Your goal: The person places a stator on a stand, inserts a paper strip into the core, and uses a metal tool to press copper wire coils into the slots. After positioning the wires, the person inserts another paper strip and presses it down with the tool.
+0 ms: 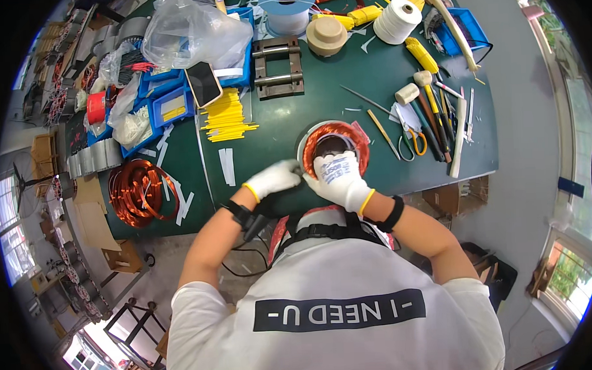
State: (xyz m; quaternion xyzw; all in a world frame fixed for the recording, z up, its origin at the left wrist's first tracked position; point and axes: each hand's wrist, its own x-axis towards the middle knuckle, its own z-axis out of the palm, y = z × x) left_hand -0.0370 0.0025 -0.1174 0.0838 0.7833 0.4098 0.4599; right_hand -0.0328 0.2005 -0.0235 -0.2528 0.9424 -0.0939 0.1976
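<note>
A round motor stator (308, 136) with orange-red copper windings rests near the table's front edge, straight ahead of me. My right hand (340, 178), in a white glove with a yellow cuff, is closed over its near rim, fingers reaching into the dark bore. Just left of the stator is my left hand (276, 178), gloved the same way. Its fingers are pressed together at the stator's lower left side, and what they pinch is too small to make out. A reddish strip (360, 132) sticks out at the stator's right edge.
Copper coils (140, 194) and white paper strips (227, 166) lie to the left, near yellow sleeves (226, 117) and a phone (204, 84). Right are scissors (420, 143), mallets (407, 94) and rods. A metal frame (278, 67), wire spool (287, 12) and thread cone (397, 21) stand behind.
</note>
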